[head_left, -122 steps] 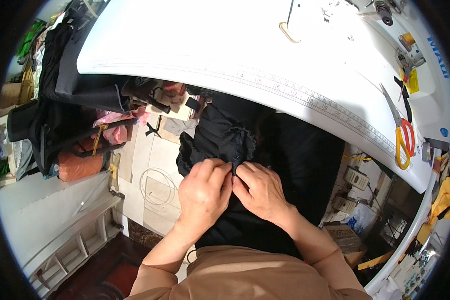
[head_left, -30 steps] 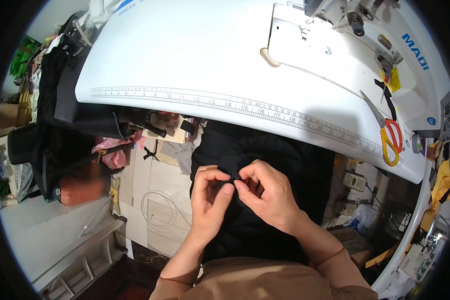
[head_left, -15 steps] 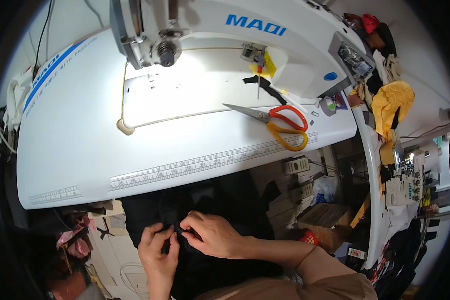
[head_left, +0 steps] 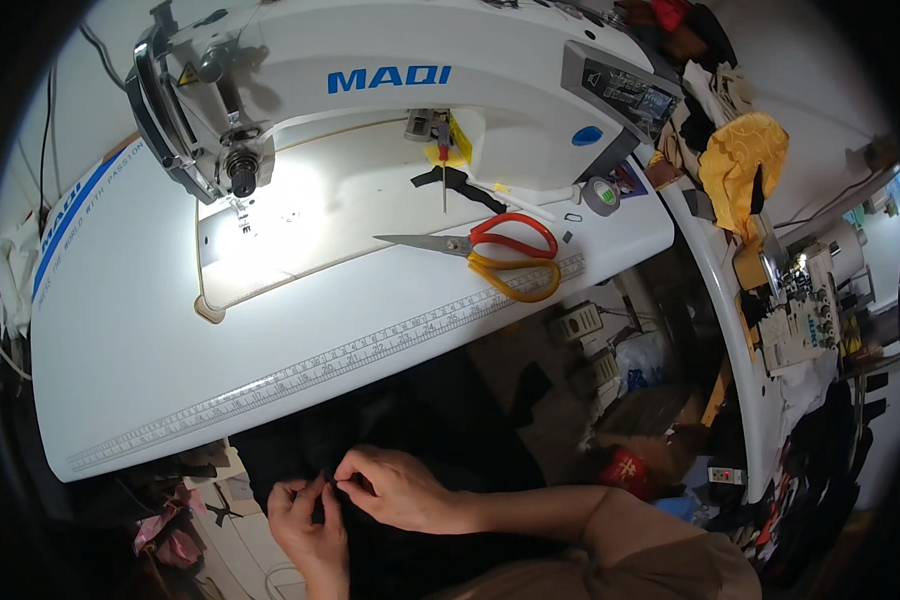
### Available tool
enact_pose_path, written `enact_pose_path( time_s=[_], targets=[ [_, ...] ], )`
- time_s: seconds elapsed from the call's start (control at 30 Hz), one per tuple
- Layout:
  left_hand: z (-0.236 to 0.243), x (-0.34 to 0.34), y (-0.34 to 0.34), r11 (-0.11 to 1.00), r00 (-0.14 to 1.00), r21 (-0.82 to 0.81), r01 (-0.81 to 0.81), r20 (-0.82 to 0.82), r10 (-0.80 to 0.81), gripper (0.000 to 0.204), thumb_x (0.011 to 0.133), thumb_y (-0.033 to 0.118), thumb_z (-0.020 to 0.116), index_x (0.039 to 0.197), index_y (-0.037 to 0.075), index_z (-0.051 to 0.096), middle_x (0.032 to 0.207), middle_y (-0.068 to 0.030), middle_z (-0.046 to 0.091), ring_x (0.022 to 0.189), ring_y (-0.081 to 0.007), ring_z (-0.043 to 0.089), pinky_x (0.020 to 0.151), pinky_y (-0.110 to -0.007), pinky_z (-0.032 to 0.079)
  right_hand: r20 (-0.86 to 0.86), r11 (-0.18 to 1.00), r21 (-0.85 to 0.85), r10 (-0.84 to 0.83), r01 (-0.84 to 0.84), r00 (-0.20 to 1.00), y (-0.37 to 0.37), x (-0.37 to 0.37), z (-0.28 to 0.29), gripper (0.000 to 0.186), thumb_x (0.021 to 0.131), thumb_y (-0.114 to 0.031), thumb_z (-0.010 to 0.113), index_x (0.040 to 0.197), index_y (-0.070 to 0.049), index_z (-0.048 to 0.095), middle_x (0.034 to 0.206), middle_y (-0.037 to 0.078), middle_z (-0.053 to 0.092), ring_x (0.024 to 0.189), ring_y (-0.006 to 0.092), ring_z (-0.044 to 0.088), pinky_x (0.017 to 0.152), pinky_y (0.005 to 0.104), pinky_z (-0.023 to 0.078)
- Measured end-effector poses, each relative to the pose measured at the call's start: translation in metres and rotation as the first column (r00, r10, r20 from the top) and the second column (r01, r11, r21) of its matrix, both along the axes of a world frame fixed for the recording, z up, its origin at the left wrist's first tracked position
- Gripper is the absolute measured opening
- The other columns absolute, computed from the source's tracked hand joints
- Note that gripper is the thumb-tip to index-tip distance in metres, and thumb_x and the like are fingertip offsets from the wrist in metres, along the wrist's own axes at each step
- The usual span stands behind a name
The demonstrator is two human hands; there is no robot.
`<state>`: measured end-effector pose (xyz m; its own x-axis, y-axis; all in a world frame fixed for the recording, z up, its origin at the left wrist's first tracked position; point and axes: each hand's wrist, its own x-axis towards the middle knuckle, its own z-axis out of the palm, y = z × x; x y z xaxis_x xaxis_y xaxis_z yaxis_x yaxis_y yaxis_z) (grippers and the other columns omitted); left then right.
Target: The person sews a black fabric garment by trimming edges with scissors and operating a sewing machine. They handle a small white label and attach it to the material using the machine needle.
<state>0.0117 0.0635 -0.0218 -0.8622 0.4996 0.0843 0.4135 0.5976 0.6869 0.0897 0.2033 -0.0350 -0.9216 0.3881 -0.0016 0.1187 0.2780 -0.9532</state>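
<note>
In the lower middle of the head view, my left hand (head_left: 305,525) and my right hand (head_left: 390,490) have their fingertips pinched close together on black fabric (head_left: 410,390) draped over my lap, below the front edge of the white sewing machine table. The small bit between my fingertips is dark and hard to make out. Above them, scissors (head_left: 515,280) with one orange and one red handle lie on the table (head_left: 130,360) near its printed ruler strip. The white sewing machine (head_left: 510,70) stands behind them, its lamp lighting the needle plate (head_left: 290,240).
A screwdriver (head_left: 443,155), a black scrap and a round tape-like item (head_left: 600,195) lie by the machine. At right are yellow fabric (head_left: 740,160), another machine (head_left: 800,320) and a cluttered shelf. A cardboard box (head_left: 640,420) sits under the table; pink bags (head_left: 175,545) are at lower left.
The view has swung right and up, bringing the whole machine head in. My hands still pinch the black fabric, which earlier showed as a gathered bunch; now they appear lower in the picture.
</note>
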Motion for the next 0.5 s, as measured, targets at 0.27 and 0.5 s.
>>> enact_pose_path(
  time_s=[0.27,0.5],
  targets=[
    [-0.006,0.000,0.001,0.999,0.989,-0.018,0.027,-0.148,-0.030,0.013,0.074,-0.001,0.073,0.085,0.002,0.066,0.079,-0.0109,0.063,0.071,-0.0302,0.062,0.065,-0.039,0.049,-0.025,0.989,0.147,0.023,-0.019,0.999,0.001,0.005,-0.014,0.024,0.086,-0.003,0.073,0.094,-0.004,0.050,0.080,0.011,0.063,0.066,0.0255,0.063,0.057,0.0374,0.051],
    [-0.010,-0.012,-0.012,0.940,0.879,0.340,0.001,0.449,-0.163,0.008,0.080,-0.005,0.069,0.086,0.001,0.066,0.096,-0.0068,0.062,0.093,-0.0183,0.058,0.086,-0.030,0.045,-0.025,0.990,0.029,0.139,-0.138,0.990,0.033,0.016,0.028,0.016,0.091,-0.002,0.071,0.100,-0.004,0.058,0.093,0.009,0.063,0.078,0.0236,0.065,0.068,0.0337,0.051]
  ],
)
